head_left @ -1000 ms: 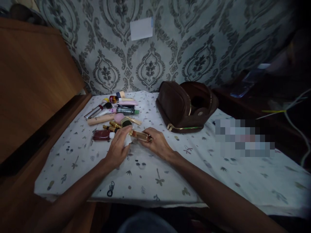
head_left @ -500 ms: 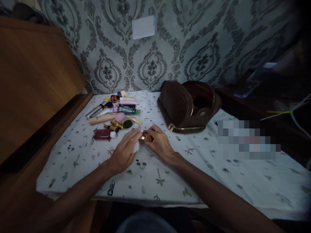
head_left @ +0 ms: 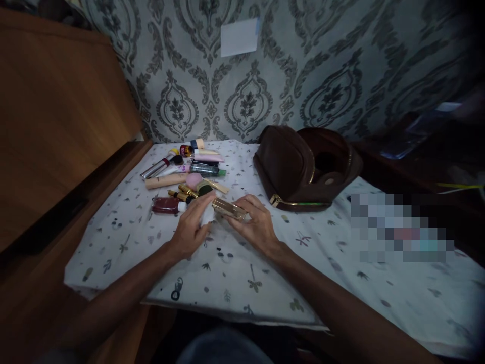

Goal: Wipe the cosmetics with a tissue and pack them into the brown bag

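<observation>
Between the fingertips of my right hand (head_left: 261,227) is a flat, gold, box-shaped item (head_left: 228,208); its exact kind I cannot make out. My left hand (head_left: 189,230) is closed on a white wipe (head_left: 206,216) at the item's left end. Just beyond my left hand lie a dark red bottle (head_left: 165,205) with a white cap, small gold-and-black tubes (head_left: 178,195) and a round dark-lidded jar (head_left: 205,188). Behind these are a pink sponge (head_left: 194,180), a long beige tube (head_left: 162,182) and a clear tube with a green end (head_left: 206,170).
A brown zip bag (head_left: 284,169) stands unzipped at the back right of the patterned white tablecloth (head_left: 227,283). Wooden furniture (head_left: 68,121) borders the left side. A blurred-out patch (head_left: 401,232) covers something on the right. Patterned wallpaper (head_left: 248,106) rises behind.
The gold item has been turned and shows more of its length between my hands. My right hand's fingers have spread along it. The view has shifted slightly left.
</observation>
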`<state>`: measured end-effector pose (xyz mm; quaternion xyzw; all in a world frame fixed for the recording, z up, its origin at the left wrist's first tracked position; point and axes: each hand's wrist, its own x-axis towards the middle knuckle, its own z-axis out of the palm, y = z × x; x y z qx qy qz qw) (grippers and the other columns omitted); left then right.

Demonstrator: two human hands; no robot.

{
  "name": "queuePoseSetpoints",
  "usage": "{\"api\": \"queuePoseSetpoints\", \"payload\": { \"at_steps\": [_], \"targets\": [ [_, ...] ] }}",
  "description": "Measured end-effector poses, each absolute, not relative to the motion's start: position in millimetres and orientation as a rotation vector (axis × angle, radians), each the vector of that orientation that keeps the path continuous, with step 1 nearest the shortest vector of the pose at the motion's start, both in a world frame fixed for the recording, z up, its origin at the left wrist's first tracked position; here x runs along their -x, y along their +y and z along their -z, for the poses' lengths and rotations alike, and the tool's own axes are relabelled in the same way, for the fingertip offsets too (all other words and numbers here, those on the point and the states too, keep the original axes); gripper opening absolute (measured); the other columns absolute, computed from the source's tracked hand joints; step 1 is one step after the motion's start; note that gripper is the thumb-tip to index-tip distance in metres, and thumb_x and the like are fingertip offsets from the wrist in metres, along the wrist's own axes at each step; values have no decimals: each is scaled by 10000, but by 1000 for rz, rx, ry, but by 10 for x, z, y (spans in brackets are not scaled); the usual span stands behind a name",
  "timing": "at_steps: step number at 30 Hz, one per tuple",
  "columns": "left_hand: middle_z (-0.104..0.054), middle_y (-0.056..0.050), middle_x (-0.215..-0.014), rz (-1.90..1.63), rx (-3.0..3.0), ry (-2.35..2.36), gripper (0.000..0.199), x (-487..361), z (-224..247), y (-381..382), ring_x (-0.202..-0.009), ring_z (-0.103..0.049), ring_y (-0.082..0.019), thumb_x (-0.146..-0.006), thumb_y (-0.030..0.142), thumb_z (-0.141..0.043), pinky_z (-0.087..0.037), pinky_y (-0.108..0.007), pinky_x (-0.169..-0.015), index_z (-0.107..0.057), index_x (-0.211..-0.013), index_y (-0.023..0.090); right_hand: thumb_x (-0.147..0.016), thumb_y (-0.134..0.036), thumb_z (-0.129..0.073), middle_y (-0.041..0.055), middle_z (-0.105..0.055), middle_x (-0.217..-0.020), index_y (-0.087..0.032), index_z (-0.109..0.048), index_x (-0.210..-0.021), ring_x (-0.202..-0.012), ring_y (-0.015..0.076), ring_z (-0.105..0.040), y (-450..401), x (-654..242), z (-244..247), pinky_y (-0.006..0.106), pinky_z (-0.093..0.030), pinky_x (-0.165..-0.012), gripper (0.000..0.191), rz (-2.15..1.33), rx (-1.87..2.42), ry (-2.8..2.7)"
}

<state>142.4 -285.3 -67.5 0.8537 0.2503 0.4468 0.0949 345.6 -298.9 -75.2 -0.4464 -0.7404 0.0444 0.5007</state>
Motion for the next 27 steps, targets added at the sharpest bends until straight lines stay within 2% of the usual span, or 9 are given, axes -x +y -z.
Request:
{"api": "queuePoseSetpoints", "payload": {
  "at_steps": [3, 6, 10, 13, 16, 20, 23, 27],
  "targets": [
    [-521, -165, -1431, -1339, -2556, 734, 522, -1431, 663, -2861, -1351, -476, -274, -956, 226, -446, -421, -476, -1102, -371, -1471, 183, -857, -316, -659, 47, -679, -903, -194, -634, -935, -839, 203, -636, -3017, -3458, 742, 308, -506, -757, 146, -226, 1041, -1795],
    [-515, -178, -1431, -1336, -2616, 714, 529, -1426, 656, -2872, -1358, -464, -283, -969, 244, -441, -412, -497, -1106, -343, -1484, 173, -902, -365, -609, 40, -684, -891, -191, -624, -985, -789, 189, -636, -3046, -3447, 745, 292, -500, -721, 193, -363, 1079, -1826],
    [-565, -189, -1366, -1283, -2769, 677, 531, -1452, 671, -2939, -1351, -470, -275, -981, 206, -383, -438, -483, -1084, -303, -1502, 138, -903, -369, -588, 47, -665, -850, -190, -620, -917, -791, 198, -623, -3045, -3426, 774, 298, -481, -719, 183, -390, 1105, -1888],
    [-601, -178, -1337, -1223, -2889, 663, 537, -1517, 696, -3020, -1346, -486, -251, -973, 135, -375, -460, -434, -1065, -298, -1504, 127, -850, -296, -608, 34, -649, -824, -202, -596, -847, -765, 189, -602, -3029, -3414, 784, 288, -464, -708, 95, -417, 1143, -1870],
    [-598, -177, -1353, -1153, -2935, 657, 553, -1562, 705, -3054, -1353, -485, -251, -968, 124, -379, -462, -431, -1063, -279, -1512, 132, -795, -238, -593, 9, -611, -765, -200, -569, -789, -711, 166, -564, -3010, -3415, 764, 267, -438, -677, 44, -494, 1208, -1833],
    [-571, -193, -1367, -1123, -2856, 688, 580, -1537, 681, -2998, -1342, -490, -272, -942, 134, -384, -463, -461, -1064, -266, -1510, 136, -734, -250, -617, -27, -594, -728, -194, -578, -801, -685, 146, -541, -2947, -3448, 766, 246, -404, -651, 96, -671, 1291, -1820],
    [-565, -184, -1368, -1145, -2798, 689, 599, -1501, 673, -2955, -1335, -490, -277, -911, 122, -415, -447, -464, -1084, -286, -1496, 140, -708, -290, -658, -26, -591, -728, -187, -566, -755, -709, 152, -546, -2897, -3474, 798, 248, -390, -656, 146, -686, 1376, -1845],
    [-545, -172, -1394, -1140, -2759, 715, 614, -1480, 684, -2948, -1344, -476, -276, -901, 121, -421, -423, -470, -1105, -282, -1499, 156, -729, -311, -657, -26, -589, -745, -186, -571, -789, -708, 151, -544, -2896, -3474, 803, 249, -392, -654, 163, -710, 1369, -1867]
  ]
}}
